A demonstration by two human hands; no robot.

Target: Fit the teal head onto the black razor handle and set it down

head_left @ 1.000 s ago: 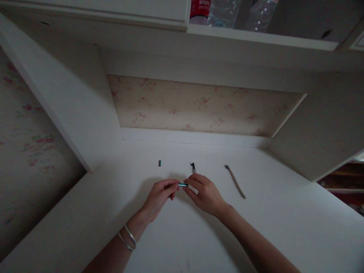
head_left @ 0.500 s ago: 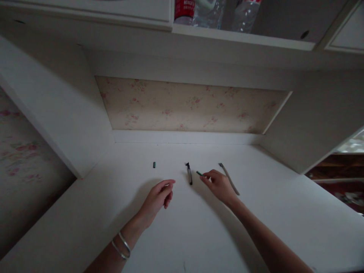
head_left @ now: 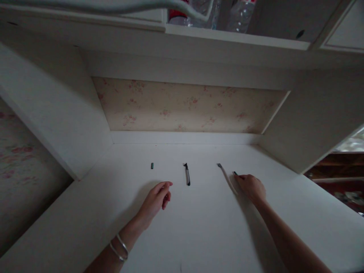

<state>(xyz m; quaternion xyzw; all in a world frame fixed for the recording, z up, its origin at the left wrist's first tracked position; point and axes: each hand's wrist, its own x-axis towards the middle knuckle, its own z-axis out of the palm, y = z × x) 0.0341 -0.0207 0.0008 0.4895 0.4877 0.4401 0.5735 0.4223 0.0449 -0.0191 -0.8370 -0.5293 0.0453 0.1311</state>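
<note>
My right hand point(head_left: 252, 186) pinches a small narrow piece point(head_left: 234, 173), dark at its tip, between thumb and fingertips. It is over the right part of the white tabletop, beside a thin grey-beige stick point(head_left: 228, 180) with a darker end. My left hand point(head_left: 157, 197) hovers at centre left, fingers loosely curled and index finger reaching forward, with nothing in it; two silver bangles point(head_left: 119, 247) circle its wrist. Ahead and to its right lies a slim black-and-silver object point(head_left: 187, 176), perhaps a razor handle. Farther left rests a small dark green rectangular piece point(head_left: 152, 165).
White side panels point(head_left: 51, 98) flank the tabletop point(head_left: 199, 231), with a floral-papered back wall point(head_left: 182, 104) behind. Overhead is a shelf point(head_left: 239, 36) holding plastic bottles point(head_left: 241, 15). A pale cable or tube point(head_left: 127, 7) crosses the top left.
My right hand has moved to the right with the small piece, from beside the black-and-silver object to past the grey-beige stick. My left hand stays almost in place. The view has shifted slightly.
</note>
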